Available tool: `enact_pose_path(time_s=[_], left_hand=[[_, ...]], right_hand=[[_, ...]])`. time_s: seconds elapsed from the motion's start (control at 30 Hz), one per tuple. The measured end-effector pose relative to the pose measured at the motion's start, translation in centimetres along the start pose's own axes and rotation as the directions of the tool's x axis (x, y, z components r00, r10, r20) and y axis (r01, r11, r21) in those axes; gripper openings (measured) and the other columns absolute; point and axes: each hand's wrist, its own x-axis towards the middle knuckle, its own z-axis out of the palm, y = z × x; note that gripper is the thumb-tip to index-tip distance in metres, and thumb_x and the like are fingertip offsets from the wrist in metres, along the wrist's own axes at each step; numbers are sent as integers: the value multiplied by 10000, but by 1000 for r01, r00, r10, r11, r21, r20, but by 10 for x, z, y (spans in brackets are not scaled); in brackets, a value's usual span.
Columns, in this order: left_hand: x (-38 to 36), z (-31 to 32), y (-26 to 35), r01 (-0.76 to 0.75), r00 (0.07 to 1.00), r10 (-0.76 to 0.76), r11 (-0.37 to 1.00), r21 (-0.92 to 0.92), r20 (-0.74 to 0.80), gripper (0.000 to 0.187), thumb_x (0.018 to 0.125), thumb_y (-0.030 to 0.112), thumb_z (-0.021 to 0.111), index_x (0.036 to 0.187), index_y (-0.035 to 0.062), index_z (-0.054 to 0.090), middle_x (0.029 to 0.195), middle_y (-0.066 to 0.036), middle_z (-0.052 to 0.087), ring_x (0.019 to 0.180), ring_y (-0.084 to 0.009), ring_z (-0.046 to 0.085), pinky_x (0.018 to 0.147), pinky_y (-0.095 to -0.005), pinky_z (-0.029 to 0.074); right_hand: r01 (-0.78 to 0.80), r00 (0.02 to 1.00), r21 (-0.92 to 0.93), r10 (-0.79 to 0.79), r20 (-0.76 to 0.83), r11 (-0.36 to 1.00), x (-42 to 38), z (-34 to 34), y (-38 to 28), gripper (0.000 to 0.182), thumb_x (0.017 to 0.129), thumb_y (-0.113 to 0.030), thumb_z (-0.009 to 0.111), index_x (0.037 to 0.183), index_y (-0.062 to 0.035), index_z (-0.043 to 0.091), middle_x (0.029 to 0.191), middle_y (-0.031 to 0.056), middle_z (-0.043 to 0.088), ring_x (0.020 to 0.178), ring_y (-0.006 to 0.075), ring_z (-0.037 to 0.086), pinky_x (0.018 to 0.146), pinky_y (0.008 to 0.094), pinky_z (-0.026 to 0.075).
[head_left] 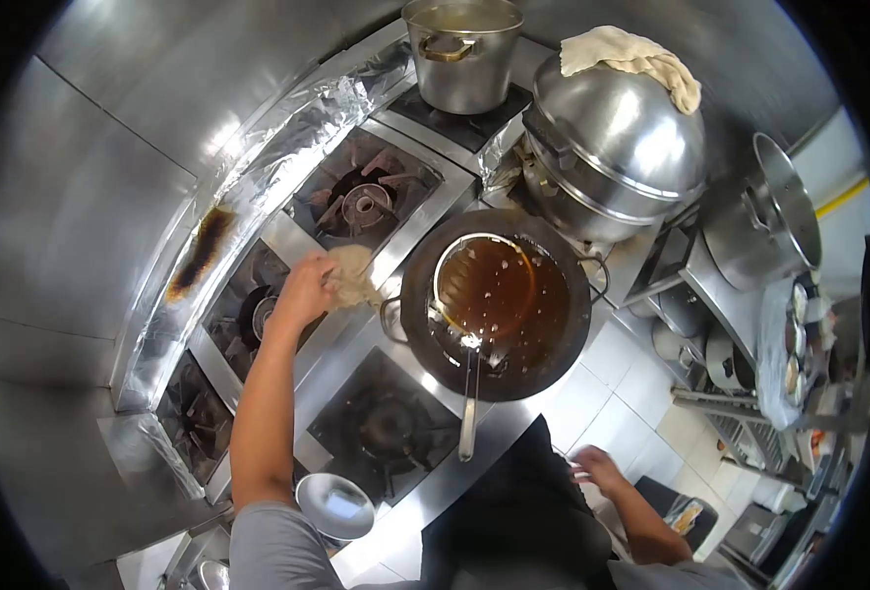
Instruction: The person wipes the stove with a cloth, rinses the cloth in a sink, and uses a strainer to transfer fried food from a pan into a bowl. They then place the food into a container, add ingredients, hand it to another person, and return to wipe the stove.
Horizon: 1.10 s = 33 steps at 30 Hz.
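My left hand (309,287) is closed on a beige cloth (354,275), bunched above the stove beside the left handle of a large dark wok (417,339). Brown oil (553,305) with pale bits floating in it fills much of the wok. A round strainer (470,393) rests in the oil, its handle lying over the near rim. Low by the dark apron (494,511), away from the wok, my right hand (600,468) has its fingers loosely apart, with nothing visible in them.
Behind the wok stand a tall metal pot (464,74) and a domed steamer (622,128) with a cloth (631,61) on top. Open burners (366,202) line the left. A metal bowl (334,506) sits near my left elbow. Shelves with pots (725,359) are at right.
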Motion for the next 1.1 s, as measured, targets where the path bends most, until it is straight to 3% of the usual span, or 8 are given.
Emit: enact_pose_path(time_s=[0.13, 0.2, 0.4, 0.5, 0.57, 0.9, 1.03, 1.1], left_hand=[[10, 86, -41, -97, 995, 101, 984, -146, 17, 262, 735, -8, 647, 983, 35, 721, 917, -232, 680, 857, -390, 672, 762, -421, 536], [41, 93, -17, -42, 999, 42, 997, -66, -2, 273, 741, 13, 659, 999, 58, 738, 933, -219, 690, 860, -391, 678, 766, -431, 544], [155, 130, 45, -41, 996, 48, 995, 93, -77, 236, 782, 106, 680, 1004, 84, 756, 899, -208, 701, 808, -405, 685, 754, -479, 554], [220, 144, 68, -72, 993, 82, 991, 114, -89, 221, 804, 122, 659, 999, 82, 754, 873, -221, 695, 796, -409, 683, 753, -490, 555], [252, 152, 87, -97, 989, 110, 986, 133, -94, 219, 812, 125, 650, 1001, 78, 750, 858, -226, 692, 786, -411, 682, 746, -495, 557], [372, 162, 67, -112, 924, 242, 912, 395, -297, 157, 834, 104, 574, 862, 30, 709, 1005, -177, 678, 914, -361, 670, 781, -465, 550], [436, 148, -1, -48, 983, -98, 678, -734, -155, 232, 912, 93, 520, 1107, 3, 607, 1000, -216, 659, 944, -370, 659, 820, -497, 530], [416, 151, 41, 118, 967, -59, 966, 230, -248, 359, 938, 126, 502, 1281, 22, 519, 1145, -252, 623, 1083, -387, 624, 924, -496, 499]], right_hand=[[-238, 882, 269, 324, -342, 933, -16, -183, 115, 199, 923, -269, 583, 1053, -119, 562, 915, 76, 584, 717, 239, 584, 706, 423, 578], [-486, 588, 317, 574, -570, 814, -38, -202, 138, 250, 900, -185, 492, 666, -150, 411, 584, -3, 341, 464, 176, 365, 490, 352, 367], [-543, 729, 342, 633, -261, 767, -77, -251, 163, 67, 903, -112, 494, 837, -100, 491, 754, 49, 496, 576, 211, 504, 590, 344, 507], [-10, 997, -187, -4, -75, 982, -44, -238, 142, 91, 934, -148, 520, 993, -80, 508, 890, 72, 571, 707, 236, 619, 693, 398, 580], [-539, 699, 296, 614, -366, 789, 3, -209, 93, 83, 961, -183, 523, 981, -102, 529, 809, 92, 553, 716, 283, 602, 701, 503, 564], [-421, 815, 371, 524, -246, 828, 54, -226, 80, 197, 940, -278, 586, 1036, -114, 531, 913, 100, 603, 750, 286, 648, 638, 473, 569], [-421, 813, 353, 520, -262, 836, 37, -223, 79, 198, 942, -277, 585, 1042, -114, 533, 923, 100, 604, 761, 287, 646, 646, 473, 566], [-428, 809, 347, 525, -265, 834, 36, -223, 75, 198, 942, -277, 585, 1045, -114, 534, 927, 100, 605, 766, 287, 645, 650, 472, 565]])
